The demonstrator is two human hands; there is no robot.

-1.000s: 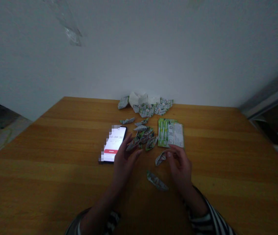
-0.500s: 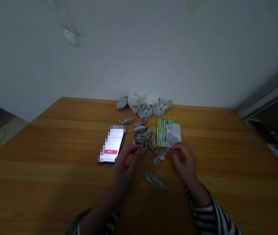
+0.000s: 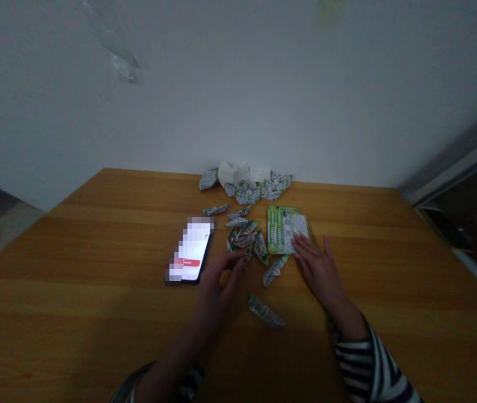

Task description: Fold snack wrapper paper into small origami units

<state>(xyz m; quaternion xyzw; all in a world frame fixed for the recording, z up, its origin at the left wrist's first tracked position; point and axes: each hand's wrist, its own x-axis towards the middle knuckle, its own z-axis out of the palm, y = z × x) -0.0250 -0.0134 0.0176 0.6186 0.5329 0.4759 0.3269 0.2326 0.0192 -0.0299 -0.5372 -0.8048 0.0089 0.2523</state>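
Observation:
My left hand [image 3: 218, 282] is closed in a pinch, its thumb and forefinger at a small folded paper boat [image 3: 249, 253], which the fingertips partly cover. Flat and open, my right hand [image 3: 317, 268] rests its fingers on the lower right of a stack of green-and-white printed packets [image 3: 279, 229]. Between the hands lie a folded paper boat [image 3: 275, 270] with printed sides and, closer to me, a similar boat [image 3: 265, 312]. Several more folded boats [image 3: 244, 232] cluster just beyond my left fingertips.
A lit phone [image 3: 192, 246] lies left of the folded pieces on the wooden table [image 3: 74, 252]. Crumpled printed wrappers [image 3: 249, 192] and white tissue [image 3: 233, 172] sit against the wall [image 3: 238, 84] at the table's back edge.
My right hand has opened from a pinch beside the nearer packet corner and spread its fingers onto the stack. My left hand stays in nearly the same place.

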